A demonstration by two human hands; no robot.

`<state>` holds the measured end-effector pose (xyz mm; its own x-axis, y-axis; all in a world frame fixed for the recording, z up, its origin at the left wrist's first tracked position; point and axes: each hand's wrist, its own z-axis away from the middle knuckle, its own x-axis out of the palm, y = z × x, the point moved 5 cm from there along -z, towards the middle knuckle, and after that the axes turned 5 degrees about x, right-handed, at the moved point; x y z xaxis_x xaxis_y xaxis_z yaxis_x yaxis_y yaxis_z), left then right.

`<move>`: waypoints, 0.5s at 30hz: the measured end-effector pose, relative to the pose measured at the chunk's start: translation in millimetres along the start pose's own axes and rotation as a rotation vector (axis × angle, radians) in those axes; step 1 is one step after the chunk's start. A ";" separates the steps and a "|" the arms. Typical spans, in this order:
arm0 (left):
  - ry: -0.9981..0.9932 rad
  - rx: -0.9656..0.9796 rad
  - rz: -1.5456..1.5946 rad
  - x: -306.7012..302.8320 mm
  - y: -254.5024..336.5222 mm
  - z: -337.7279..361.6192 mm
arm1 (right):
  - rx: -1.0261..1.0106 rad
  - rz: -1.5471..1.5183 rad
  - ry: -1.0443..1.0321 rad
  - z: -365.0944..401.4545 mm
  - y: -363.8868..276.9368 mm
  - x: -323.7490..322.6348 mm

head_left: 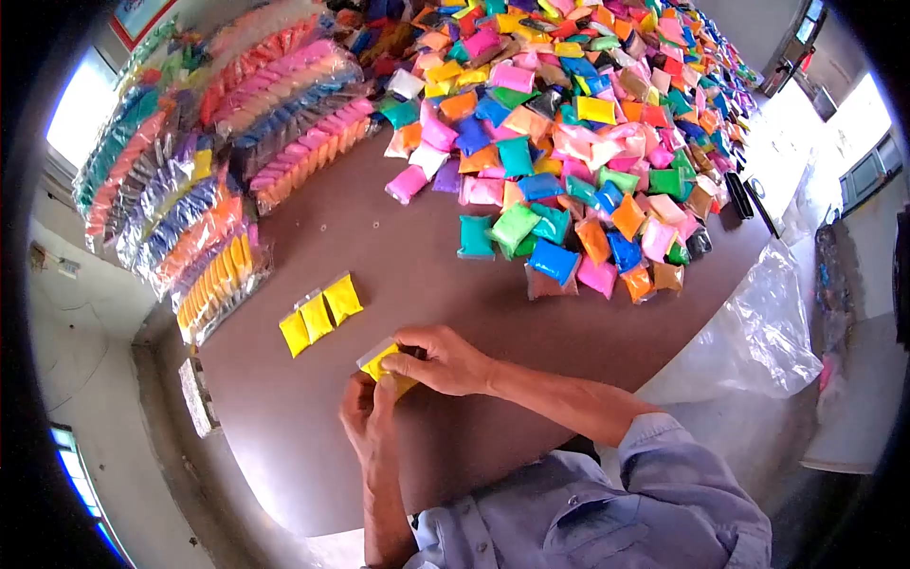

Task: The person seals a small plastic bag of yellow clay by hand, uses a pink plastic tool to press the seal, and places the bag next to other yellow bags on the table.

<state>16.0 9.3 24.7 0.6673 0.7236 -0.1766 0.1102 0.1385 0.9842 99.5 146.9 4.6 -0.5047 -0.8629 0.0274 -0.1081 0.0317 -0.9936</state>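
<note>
My left hand (369, 408) and my right hand (444, 359) meet near the table's front edge, both closed on one small yellow packet (380, 358). Its clear plastic edge sticks out at the upper left, and fingers cover part of it. Just beyond, to the upper left, three yellow packets (316, 318) lie side by side in a slightly overlapping row on the brown table (417, 275).
A large heap of small packets in many colours (595, 110) covers the back right of the table. Rows of bagged packets (308, 152) are stacked at the back left. Clear plastic sheeting (758, 332) hangs at the right edge, near a black object (737, 195).
</note>
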 end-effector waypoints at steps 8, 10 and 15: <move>-0.009 0.059 0.026 19.6 -9.8 -21.6 | 0.018 -0.076 0.077 -2.2 -1.7 -19.9; -0.017 0.045 0.026 24.4 -6.2 -24.4 | 0.067 -0.105 0.068 -4.0 7.6 -21.1; -0.102 0.026 0.027 38.0 -8.2 -23.4 | 0.097 -0.200 0.134 -6.3 24.4 -30.2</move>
<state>23.3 51.5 9.5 0.7416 0.6541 -0.1488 0.1093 0.1011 0.9889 106.7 176.9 -19.8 -0.5914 -0.7721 0.2325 -0.1377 -0.1875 -0.9726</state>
